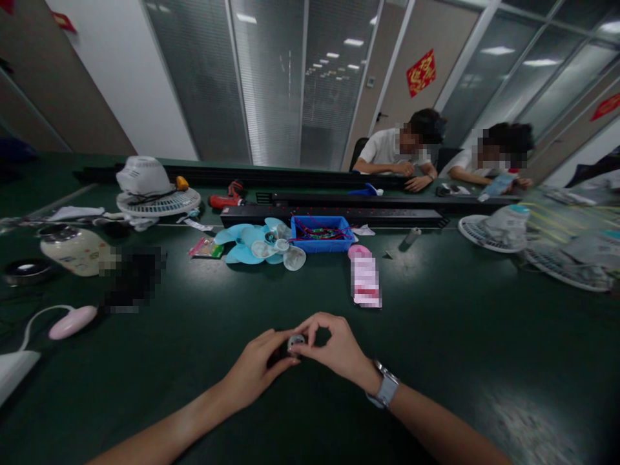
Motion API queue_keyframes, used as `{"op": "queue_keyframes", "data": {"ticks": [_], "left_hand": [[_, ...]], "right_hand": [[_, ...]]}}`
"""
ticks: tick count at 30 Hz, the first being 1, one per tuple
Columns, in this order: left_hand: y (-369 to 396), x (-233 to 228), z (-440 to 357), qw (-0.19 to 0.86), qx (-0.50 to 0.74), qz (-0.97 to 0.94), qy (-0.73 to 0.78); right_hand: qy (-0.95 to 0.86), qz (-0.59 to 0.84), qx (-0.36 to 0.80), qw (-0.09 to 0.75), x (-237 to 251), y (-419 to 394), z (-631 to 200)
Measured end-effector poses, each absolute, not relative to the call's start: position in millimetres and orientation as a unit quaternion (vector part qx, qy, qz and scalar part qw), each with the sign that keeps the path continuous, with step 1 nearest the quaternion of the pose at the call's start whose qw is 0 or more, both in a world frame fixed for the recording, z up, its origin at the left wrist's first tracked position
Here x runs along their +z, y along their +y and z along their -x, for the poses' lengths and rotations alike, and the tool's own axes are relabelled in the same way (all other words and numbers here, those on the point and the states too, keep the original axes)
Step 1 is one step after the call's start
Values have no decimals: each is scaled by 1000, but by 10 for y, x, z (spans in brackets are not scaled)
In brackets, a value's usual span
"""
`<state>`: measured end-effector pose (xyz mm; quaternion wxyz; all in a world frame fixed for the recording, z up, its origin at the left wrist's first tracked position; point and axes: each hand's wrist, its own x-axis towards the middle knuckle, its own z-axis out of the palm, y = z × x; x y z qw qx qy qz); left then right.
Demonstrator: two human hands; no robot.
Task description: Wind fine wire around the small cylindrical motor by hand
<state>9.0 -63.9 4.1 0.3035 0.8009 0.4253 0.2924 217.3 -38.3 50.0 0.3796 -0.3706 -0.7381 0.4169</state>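
The left hand (258,361) holds a small round part (295,341), presumably steadying it. The right hand's (340,349) grip pinches it.

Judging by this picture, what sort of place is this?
Probably an office room used as an assembly or repair workshop: the dark green tabletop holds a blue plastic bin of coloured wires, a red-and-black power drill and light-blue plastic fan blades.

Fingertips of the left hand (256,367) and right hand (338,347) partly cover a small metallic part (296,340), too small to identify. The bottom edge crops the left forearm (179,413) and right forearm (440,420). Blur softens the rightmost fan grille (564,263); pixelation masks a pink-and-white item (365,281).
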Motion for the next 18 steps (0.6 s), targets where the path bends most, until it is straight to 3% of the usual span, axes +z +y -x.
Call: {"op": "queue_keyframes", "data": {"ticks": [18], "left_hand": [[-639, 67, -100, 293, 296, -803, 426]], "right_hand": [[-766, 366, 375, 372, 512, -414, -2157]]}}
